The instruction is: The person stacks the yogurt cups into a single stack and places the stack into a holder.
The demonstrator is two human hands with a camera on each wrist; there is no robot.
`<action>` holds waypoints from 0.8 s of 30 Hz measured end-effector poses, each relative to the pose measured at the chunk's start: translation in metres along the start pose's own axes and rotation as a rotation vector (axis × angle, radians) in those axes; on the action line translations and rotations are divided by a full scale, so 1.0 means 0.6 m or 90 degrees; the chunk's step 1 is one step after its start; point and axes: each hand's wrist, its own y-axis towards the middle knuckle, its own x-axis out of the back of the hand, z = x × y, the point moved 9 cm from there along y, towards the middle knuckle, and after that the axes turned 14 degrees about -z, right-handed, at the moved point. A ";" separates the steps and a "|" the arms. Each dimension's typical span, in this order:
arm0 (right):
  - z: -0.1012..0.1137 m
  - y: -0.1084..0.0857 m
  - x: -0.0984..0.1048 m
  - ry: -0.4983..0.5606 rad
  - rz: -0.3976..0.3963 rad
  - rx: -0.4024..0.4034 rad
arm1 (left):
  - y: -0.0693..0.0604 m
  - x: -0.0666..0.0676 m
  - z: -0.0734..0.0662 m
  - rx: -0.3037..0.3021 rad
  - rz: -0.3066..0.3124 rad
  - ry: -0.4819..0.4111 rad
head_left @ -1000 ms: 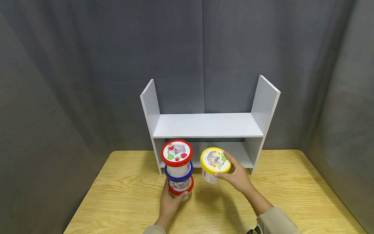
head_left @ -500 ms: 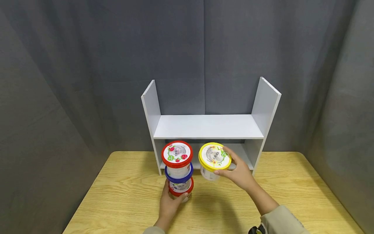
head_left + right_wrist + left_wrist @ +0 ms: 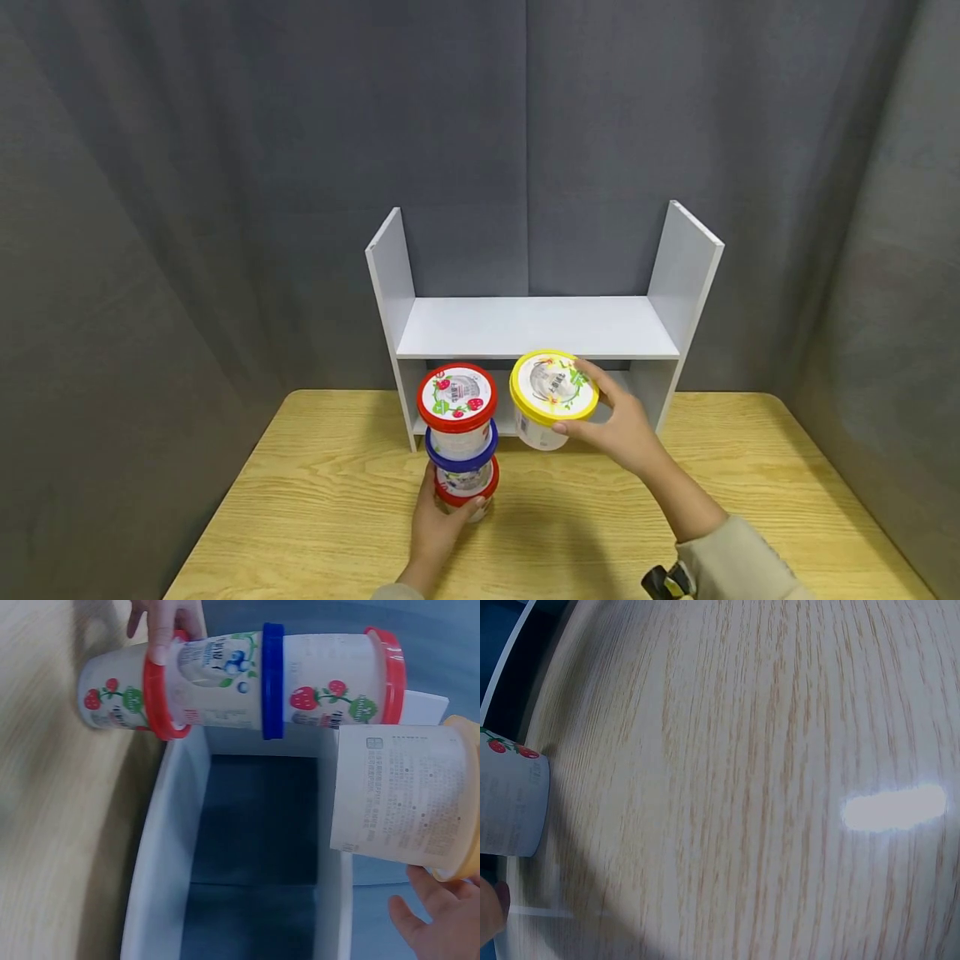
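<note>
Three plastic tubs stand stacked on the table: a strawberry tub with a red lid (image 3: 457, 398) on top, a blueberry tub with a blue lid (image 3: 217, 682) in the middle, and another red-lidded strawberry tub (image 3: 112, 694) at the bottom. My left hand (image 3: 435, 529) grips the stack low down, thumb and fingers around the bottom tub's lid. To the right, my right hand (image 3: 626, 429) holds a tub with a yellow lid (image 3: 553, 385) by its rim. It is raised off the table, slightly tilted. In the left wrist view, part of a strawberry tub (image 3: 514, 799) shows at the left edge.
A white two-level shelf (image 3: 536, 327) stands just behind the tubs, with upright side panels. The wooden table (image 3: 322, 500) spreads out on both sides of it. Grey curtains (image 3: 225, 208) hang behind and at the sides.
My right hand has lifted the yellow-lidded tub higher, up to about the level of the top of the stack. The left hand keeps its grip on the stack.
</note>
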 end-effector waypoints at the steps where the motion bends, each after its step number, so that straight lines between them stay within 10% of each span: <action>1: 0.003 0.001 0.001 -0.003 0.002 -0.002 | 0.000 0.000 0.000 0.000 0.001 -0.005; 14: 0.039 0.016 0.012 0.009 0.020 0.004 | 0.000 0.000 0.000 0.005 -0.005 0.008; 24: 0.081 0.037 0.006 0.014 0.026 0.015 | -0.003 0.005 -0.011 -0.059 -0.025 0.014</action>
